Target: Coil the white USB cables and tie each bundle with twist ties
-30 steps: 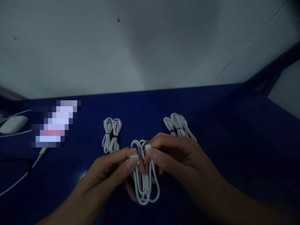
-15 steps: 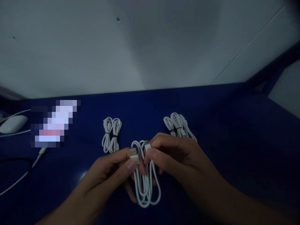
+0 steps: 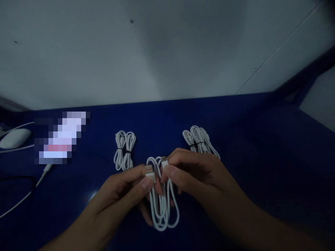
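Between my hands is a coiled white USB cable (image 3: 160,219), its loops hanging down toward me. My left hand (image 3: 123,191) pinches the larger USB plug (image 3: 149,171) between thumb and forefinger, metal end pointing up. The smaller plug (image 3: 164,162) at the cable's other end is pinched by my right hand (image 3: 199,172), also pointing up. The two plugs are close together but apart. Some fingers of both hands are hidden behind the coil.
Two tied white cables (image 3: 125,150) lie on the blue table (image 3: 157,120) ahead of my left hand. Several more tied cables (image 3: 200,139) lie beyond my right hand, partly covered by it. At left are a blurred-out bright screen (image 3: 62,136), a white mouse-shaped object (image 3: 15,138) and a plugged-in cord (image 3: 39,181).
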Tool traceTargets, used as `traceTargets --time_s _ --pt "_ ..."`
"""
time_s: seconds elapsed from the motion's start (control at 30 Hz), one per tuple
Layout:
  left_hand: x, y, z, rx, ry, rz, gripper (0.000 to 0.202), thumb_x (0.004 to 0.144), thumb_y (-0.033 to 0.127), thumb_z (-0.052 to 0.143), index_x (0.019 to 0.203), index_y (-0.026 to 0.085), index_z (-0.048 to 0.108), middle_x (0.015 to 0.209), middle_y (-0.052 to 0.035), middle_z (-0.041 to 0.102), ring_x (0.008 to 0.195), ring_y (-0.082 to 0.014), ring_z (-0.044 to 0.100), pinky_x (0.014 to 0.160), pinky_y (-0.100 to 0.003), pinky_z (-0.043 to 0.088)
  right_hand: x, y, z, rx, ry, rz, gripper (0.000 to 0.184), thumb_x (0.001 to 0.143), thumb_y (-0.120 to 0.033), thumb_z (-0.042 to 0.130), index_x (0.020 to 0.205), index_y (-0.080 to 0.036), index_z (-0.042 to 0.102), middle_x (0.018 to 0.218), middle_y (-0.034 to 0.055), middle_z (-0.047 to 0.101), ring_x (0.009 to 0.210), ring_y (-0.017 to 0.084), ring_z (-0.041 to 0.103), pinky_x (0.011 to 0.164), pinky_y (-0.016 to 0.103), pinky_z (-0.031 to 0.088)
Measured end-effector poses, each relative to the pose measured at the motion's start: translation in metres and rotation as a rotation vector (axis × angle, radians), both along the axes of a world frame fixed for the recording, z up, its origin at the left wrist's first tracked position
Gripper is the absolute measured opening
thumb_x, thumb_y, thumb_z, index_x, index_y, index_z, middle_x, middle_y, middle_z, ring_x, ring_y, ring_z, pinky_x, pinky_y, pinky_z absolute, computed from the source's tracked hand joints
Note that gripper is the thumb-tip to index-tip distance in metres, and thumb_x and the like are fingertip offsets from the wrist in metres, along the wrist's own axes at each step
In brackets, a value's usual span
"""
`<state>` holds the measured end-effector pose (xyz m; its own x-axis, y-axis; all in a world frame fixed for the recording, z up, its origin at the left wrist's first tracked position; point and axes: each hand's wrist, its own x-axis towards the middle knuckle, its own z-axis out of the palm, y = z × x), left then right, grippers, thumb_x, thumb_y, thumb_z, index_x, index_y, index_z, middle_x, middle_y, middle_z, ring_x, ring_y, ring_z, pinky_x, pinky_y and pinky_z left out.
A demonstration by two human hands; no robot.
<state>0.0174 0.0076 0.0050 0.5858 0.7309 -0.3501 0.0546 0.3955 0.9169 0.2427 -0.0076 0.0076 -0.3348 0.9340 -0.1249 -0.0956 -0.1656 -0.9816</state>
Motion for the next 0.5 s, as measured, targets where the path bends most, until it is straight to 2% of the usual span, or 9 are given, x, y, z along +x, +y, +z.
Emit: traceTargets --time_s 0.13,0.4,0.5 --pt "-0.0005 -0.0001 -0.0011 0.001 0.008 0.001 0.038 0.117 0.055 0.062 0.113 0.029 0.089 0.094 -0.0025 0.080 0.083 -0.0179 0.075 0.083 -0.028 0.063 0.0011 -0.0011 -0.0003 0.005 0.018 0.000 0.031 0.116 -0.036 0.070 0.089 -0.023 0.080 0.089 -0.0018 0.076 0.083 0.013 0.075 0.080 0.025 0.063" --pt "-0.0004 -0.0015 0.0006 -0.018 0.028 0.007 0.039 0.117 0.055 0.061 0.115 0.027 0.089 0.099 -0.0053 0.082 0.086 -0.0217 0.077 0.084 -0.034 0.065 0.0009 -0.0012 0.0000 0.000 0.007 -0.011 0.031 0.115 -0.038 0.071 0.089 -0.023 0.080 0.090 -0.0016 0.076 0.084 0.013 0.075 0.084 0.026 0.063" --pt "-0.0007 -0.0018 0.0011 -0.018 0.014 0.000 0.038 0.117 0.055 0.061 0.114 0.029 0.089 0.098 -0.0036 0.081 0.086 -0.0199 0.076 0.083 -0.030 0.064 0.0003 -0.0008 0.0006 -0.030 0.036 -0.002 0.032 0.116 -0.038 0.070 0.089 -0.023 0.080 0.087 -0.0017 0.076 0.081 0.013 0.076 0.080 0.027 0.064"
